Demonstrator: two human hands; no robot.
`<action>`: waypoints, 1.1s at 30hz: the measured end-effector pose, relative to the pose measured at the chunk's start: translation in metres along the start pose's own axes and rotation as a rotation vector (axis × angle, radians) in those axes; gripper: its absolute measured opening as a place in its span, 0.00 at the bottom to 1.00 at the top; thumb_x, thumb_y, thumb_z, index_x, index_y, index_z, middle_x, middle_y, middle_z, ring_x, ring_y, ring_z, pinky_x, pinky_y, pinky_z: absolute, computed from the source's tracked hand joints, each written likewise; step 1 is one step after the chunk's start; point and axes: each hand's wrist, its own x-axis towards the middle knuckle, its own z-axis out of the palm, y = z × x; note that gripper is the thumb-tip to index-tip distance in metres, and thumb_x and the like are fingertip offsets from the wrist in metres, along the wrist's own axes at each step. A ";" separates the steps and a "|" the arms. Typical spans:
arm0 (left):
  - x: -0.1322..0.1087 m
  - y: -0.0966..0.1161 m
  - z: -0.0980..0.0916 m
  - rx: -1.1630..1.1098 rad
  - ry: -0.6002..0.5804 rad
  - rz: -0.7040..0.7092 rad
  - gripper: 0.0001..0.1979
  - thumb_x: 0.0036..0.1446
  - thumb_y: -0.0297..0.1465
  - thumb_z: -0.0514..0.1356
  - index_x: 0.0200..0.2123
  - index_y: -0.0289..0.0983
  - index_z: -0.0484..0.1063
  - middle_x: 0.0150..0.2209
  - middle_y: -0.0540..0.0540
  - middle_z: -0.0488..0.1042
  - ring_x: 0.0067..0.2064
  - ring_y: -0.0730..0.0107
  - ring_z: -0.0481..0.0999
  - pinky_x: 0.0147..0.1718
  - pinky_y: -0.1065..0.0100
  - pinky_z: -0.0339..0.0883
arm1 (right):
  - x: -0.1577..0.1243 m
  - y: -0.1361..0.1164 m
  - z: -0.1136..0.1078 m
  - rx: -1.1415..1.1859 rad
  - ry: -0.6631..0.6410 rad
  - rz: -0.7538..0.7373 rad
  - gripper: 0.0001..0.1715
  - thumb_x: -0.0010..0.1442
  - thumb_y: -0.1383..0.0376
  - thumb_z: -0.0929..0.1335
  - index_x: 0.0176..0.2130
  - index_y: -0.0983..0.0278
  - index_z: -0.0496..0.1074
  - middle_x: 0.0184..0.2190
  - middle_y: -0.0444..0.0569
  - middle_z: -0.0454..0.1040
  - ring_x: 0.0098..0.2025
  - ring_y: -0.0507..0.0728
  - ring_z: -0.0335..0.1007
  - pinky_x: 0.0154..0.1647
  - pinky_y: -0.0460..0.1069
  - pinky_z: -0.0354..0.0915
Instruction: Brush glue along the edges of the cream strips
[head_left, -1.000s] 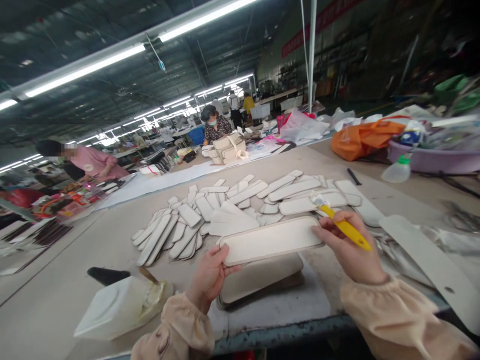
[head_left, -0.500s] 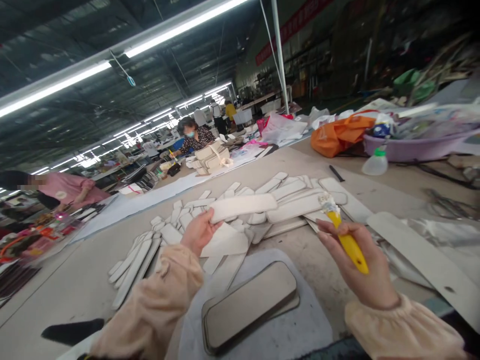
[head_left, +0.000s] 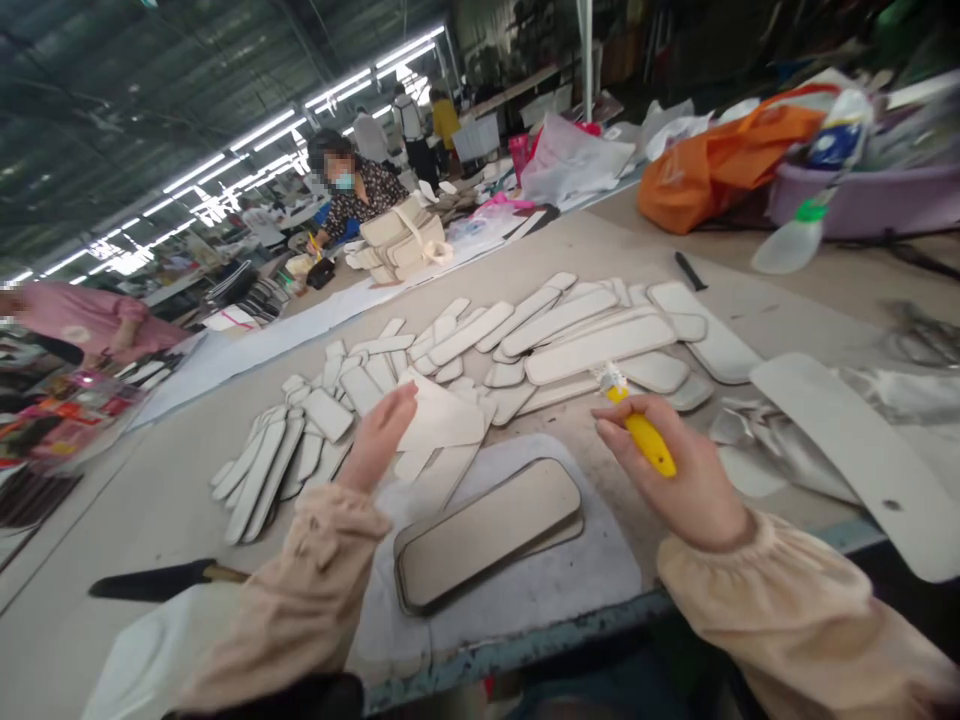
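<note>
My right hand (head_left: pixel 679 480) is closed around a yellow-handled brush (head_left: pixel 637 428), its bristles pointing up toward the spread of white oblong pieces (head_left: pixel 525 335). My left hand (head_left: pixel 379 435) hovers with fingers stretched out and nothing in it, above the near edge of those pieces, beside a white triangular piece (head_left: pixel 442 420). In front of me a stack of tan oblong boards (head_left: pixel 487 530) lies on a white mat (head_left: pixel 585 580).
A purple basin (head_left: pixel 870 195), a plastic bottle (head_left: pixel 791 240) and an orange bag (head_left: pixel 720 150) stand at the right. A large white panel (head_left: pixel 862 460) lies near the right edge. A dark-handled tool (head_left: pixel 157 580) lies at the left. Other people work at tables behind.
My left hand carried a white oblong piece away onto the spread, let it go and drew back open. The right hand kept the brush and hardly moved.
</note>
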 end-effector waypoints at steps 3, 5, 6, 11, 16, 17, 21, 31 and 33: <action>-0.093 -0.025 -0.016 0.296 -0.230 0.166 0.39 0.53 0.48 0.62 0.65 0.40 0.56 0.66 0.37 0.56 0.66 0.47 0.55 0.64 0.43 0.48 | -0.015 0.005 0.023 -0.034 -0.130 0.015 0.16 0.62 0.53 0.66 0.44 0.60 0.66 0.43 0.51 0.79 0.39 0.60 0.78 0.40 0.53 0.72; -0.141 -0.040 -0.016 0.467 -0.271 0.194 0.53 0.45 0.51 0.67 0.68 0.40 0.48 0.68 0.35 0.50 0.68 0.41 0.49 0.63 0.38 0.47 | -0.029 0.007 0.040 -0.049 -0.205 0.018 0.16 0.62 0.53 0.65 0.45 0.59 0.65 0.46 0.52 0.78 0.40 0.61 0.79 0.40 0.55 0.73; -0.158 -0.047 -0.014 0.526 -0.291 0.182 0.57 0.41 0.51 0.69 0.68 0.40 0.46 0.69 0.34 0.48 0.68 0.39 0.47 0.62 0.37 0.48 | -0.036 0.007 0.048 -0.061 -0.222 0.016 0.16 0.62 0.53 0.65 0.45 0.59 0.64 0.48 0.52 0.77 0.40 0.61 0.79 0.40 0.55 0.73; -0.179 -0.071 0.000 0.549 -0.269 0.122 0.55 0.40 0.48 0.71 0.66 0.33 0.51 0.64 0.28 0.56 0.65 0.41 0.57 0.60 0.43 0.57 | -0.061 0.008 0.074 -0.153 -0.219 -0.027 0.15 0.62 0.53 0.64 0.44 0.59 0.63 0.52 0.52 0.75 0.43 0.62 0.78 0.38 0.54 0.73; -0.173 -0.085 0.003 0.458 -0.154 0.175 0.49 0.43 0.46 0.70 0.64 0.35 0.57 0.58 0.32 0.66 0.59 0.45 0.66 0.57 0.45 0.63 | -0.061 0.007 0.077 -0.260 -0.167 -0.081 0.14 0.62 0.54 0.64 0.44 0.60 0.65 0.48 0.53 0.77 0.40 0.62 0.79 0.35 0.54 0.73; -0.174 -0.087 0.002 0.440 -0.144 0.189 0.50 0.42 0.47 0.71 0.64 0.35 0.56 0.57 0.32 0.66 0.59 0.45 0.66 0.57 0.45 0.63 | -0.059 0.005 0.074 -0.278 -0.144 -0.119 0.15 0.62 0.55 0.64 0.44 0.61 0.66 0.48 0.53 0.77 0.42 0.63 0.78 0.37 0.55 0.73; -0.186 -0.097 -0.008 0.367 -0.030 0.314 0.51 0.45 0.44 0.70 0.66 0.34 0.49 0.62 0.29 0.59 0.63 0.45 0.61 0.58 0.45 0.62 | -0.061 -0.023 0.057 -0.177 -0.123 -0.271 0.16 0.61 0.58 0.67 0.47 0.63 0.70 0.44 0.54 0.77 0.45 0.61 0.75 0.46 0.55 0.70; -0.201 -0.121 -0.019 0.360 0.053 0.832 0.15 0.59 0.23 0.59 0.50 0.35 0.70 0.45 0.39 0.76 0.46 0.65 0.73 0.46 0.59 0.72 | -0.106 -0.118 0.117 0.559 -0.495 0.393 0.18 0.63 0.52 0.64 0.37 0.64 0.71 0.17 0.40 0.61 0.21 0.49 0.58 0.22 0.45 0.56; -0.199 -0.122 -0.017 0.355 0.065 0.838 0.14 0.60 0.24 0.59 0.50 0.35 0.71 0.45 0.39 0.76 0.46 0.65 0.73 0.45 0.60 0.73 | -0.106 -0.123 0.132 0.580 -0.546 0.458 0.18 0.62 0.52 0.64 0.35 0.64 0.71 0.16 0.39 0.59 0.21 0.49 0.56 0.22 0.45 0.55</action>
